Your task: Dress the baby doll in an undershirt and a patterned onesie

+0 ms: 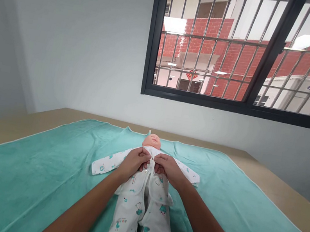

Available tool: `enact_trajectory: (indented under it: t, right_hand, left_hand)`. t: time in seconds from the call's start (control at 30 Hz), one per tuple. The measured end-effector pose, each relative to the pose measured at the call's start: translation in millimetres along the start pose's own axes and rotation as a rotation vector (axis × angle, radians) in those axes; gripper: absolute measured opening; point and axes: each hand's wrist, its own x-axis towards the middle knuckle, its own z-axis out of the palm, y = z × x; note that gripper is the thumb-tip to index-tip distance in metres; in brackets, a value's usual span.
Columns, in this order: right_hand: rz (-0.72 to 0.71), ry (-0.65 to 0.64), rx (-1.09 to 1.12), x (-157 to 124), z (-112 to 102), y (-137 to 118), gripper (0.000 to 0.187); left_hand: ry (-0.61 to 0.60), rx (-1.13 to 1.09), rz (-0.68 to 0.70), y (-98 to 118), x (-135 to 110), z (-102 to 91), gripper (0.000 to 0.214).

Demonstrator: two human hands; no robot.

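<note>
A baby doll [152, 141] lies face up, dressed in a white baby romper [128, 206] printed with small teal figures. The romper's front is parted down the middle below the chest, and its sleeves stretch out to both sides. At the chest, my left hand [136, 160] pinches the left edge of the front opening. Facing it, my right hand [168, 167] pinches the other edge, close to a small snap. The two sets of fingertips are nearly together just below the doll's neck. My fingers hide part of the opening.
Under the doll, a teal blanket [43, 176] covers most of a wooden table [254, 164]. Behind the table rises a pale wall [96, 42] with a dark-framed, barred window [199, 99] at the upper right.
</note>
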Motion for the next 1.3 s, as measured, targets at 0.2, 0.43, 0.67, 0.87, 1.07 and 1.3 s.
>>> enact_trajectory:
  t: [0.2, 0.43, 0.67, 0.87, 1.07, 1.3]
  right_hand:
    - [0.010, 0.002, 0.003, -0.5, 0.0, -0.9, 0.021]
    - [0.013, -0.012, -0.006, -0.8, -0.1, -1.9, 0.022]
    - [0.016, 0.014, -0.049, -1.3, -1.6, 0.8, 0.019]
    - [-0.053, 0.023, -0.143, -2.0, 3.3, -0.8, 0.020]
    - [-0.095, 0.033, -0.187, -6.0, 10.0, -5.1, 0.022]
    - [-0.040, 0.035, -0.160, -3.1, 7.6, -4.3, 0.019]
  left_hand:
    - [-0.086, -0.076, -0.014, 1.3, -1.3, -4.9, 0.021]
    - [-0.074, 0.013, 0.009, 2.7, -2.8, -0.3, 0.020]
    - [-0.064, 0.039, 0.003, 1.4, -2.0, 0.6, 0.022]
    - [-0.084, 0.082, 0.017, 0.3, -1.4, -0.7, 0.024]
    - [-0.022, 0.165, -0.009, 2.7, -2.5, 1.9, 0.034]
    - [-0.031, 0.145, 0.028, -5.0, 0.2, 0.6, 0.019]
